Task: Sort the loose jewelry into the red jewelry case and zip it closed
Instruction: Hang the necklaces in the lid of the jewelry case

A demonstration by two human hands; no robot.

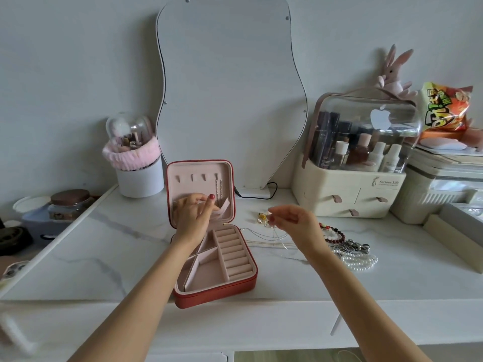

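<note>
A wavy mirror (230,87) stands between a brush holder (138,168) and cosmetics organizer (350,189).

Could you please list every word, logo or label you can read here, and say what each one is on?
"Serious Life": on the cream cosmetics organizer, with unreadably small print beneath.
Apple logo sticker, no words: on its clear lid.
Snack bag: large stylised lettering, not legible.
Bottle labels inside: too small.

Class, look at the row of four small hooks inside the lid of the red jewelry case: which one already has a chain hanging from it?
The rightmost hook: a silver chain hangs from it, while the three hooks to its left are bare.
</note>
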